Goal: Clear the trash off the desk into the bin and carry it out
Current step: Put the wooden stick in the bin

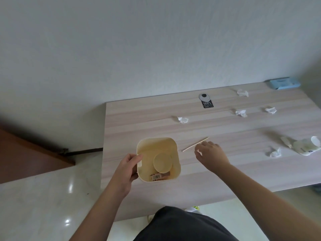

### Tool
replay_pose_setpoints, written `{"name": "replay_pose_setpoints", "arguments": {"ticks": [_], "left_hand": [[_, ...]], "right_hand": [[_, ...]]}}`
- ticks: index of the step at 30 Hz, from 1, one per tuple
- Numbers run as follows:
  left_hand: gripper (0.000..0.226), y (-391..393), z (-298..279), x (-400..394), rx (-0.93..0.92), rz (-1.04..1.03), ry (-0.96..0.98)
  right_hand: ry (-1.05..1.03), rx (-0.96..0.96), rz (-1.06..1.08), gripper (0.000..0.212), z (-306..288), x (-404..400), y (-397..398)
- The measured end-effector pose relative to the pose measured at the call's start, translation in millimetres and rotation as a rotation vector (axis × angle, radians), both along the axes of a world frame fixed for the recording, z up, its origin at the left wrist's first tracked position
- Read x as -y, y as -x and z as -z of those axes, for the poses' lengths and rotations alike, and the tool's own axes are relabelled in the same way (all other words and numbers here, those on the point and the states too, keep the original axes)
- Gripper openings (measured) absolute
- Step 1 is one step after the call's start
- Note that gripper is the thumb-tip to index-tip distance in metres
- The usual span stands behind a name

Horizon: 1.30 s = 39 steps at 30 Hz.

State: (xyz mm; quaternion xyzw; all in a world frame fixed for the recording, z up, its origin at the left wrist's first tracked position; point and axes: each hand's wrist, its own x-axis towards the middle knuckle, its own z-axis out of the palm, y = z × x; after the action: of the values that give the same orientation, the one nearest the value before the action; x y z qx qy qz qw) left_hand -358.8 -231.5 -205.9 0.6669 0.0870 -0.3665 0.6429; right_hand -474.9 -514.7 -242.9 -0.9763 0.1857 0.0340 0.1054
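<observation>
A small cream bin [175, 148] stands on the pale wood desk [225, 174] near its left edge. Inside it lie a round lid and a small wrapper. My left hand [127, 168] grips the bin's left wall. My right hand [211, 154] hovers over the desk just right of the bin, fingers curled down beside a thin wooden stick [195, 144]. Several crumpled tissues lie farther out, for example one [182, 119] in the middle and one [275, 152] at the right. A crushed white wrapper [302, 146] lies at the far right.
A black-and-silver tag [206, 101] lies near the desk's back edge by the wall. A blue wipes pack [276, 82] sits at the back right corner. Glossy floor and a brown wooden panel [26, 157] are to the left of the desk.
</observation>
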Motion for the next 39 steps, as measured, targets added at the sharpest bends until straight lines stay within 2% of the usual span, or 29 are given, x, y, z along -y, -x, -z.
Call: {"name": "replay_pose_setpoints", "arguments": {"ticks": [3,5,7,12,16,19,21,25,30,31,33,36,39], "left_hand": [[0.022,7.0,-0.9,7.6,-0.007,-0.038,-0.022],[0.033,11.7,-4.3,11.6,-0.006,-0.061,-0.041],[0.037,17.0,-6.3,15.6,-0.005,-0.087,-0.067],[0.014,31.3,-2.3,25.9,-0.012,-0.155,-0.090],[0.017,35.5,-1.4,30.6,-0.011,-0.204,-0.109],[0.017,33.9,-0.6,28.2,-0.008,-0.213,-0.115],[0.018,32.6,-0.5,26.9,-0.022,-0.217,-0.116],[0.019,26.4,-1.5,27.0,-0.034,-0.203,-0.106],[0.023,15.9,-2.1,22.3,-0.029,-0.193,-0.080],[0.023,13.6,-1.5,21.1,-0.038,-0.192,-0.084],[0.021,9.2,-0.3,19.0,-0.048,-0.188,-0.086],[0.020,3.4,1.7,20.4,-0.045,-0.162,-0.078],[0.018,-3.6,2.6,23.2,-0.057,-0.159,-0.079]], "right_hand": [[0.005,-0.178,-0.056,0.035,21.1,16.4,-4.8],[0.030,-0.249,-0.108,0.040,28.9,22.3,-12.3],[0.026,-0.300,-0.159,0.040,35.0,23.3,-21.9],[0.050,-0.342,-0.234,0.041,51.5,22.1,-44.5],[0.213,-0.370,-0.359,0.038,60.4,23.7,-54.0],[0.238,-0.367,-0.413,0.034,63.1,26.8,-56.5],[0.258,-0.325,-0.410,0.030,59.9,26.0,-55.4],[0.176,-0.330,-0.388,0.036,79.5,24.2,-52.3],[0.174,-0.320,-0.410,0.042,78.8,18.7,-47.8],[0.215,-0.329,-0.406,0.039,71.4,15.8,-43.7],[0.212,-0.396,-0.412,0.018,58.6,14.4,-32.1],[0.153,-0.488,-0.309,0.027,58.0,22.4,-15.8],[0.111,-0.452,-0.212,0.021,49.6,20.7,-13.9]]}}
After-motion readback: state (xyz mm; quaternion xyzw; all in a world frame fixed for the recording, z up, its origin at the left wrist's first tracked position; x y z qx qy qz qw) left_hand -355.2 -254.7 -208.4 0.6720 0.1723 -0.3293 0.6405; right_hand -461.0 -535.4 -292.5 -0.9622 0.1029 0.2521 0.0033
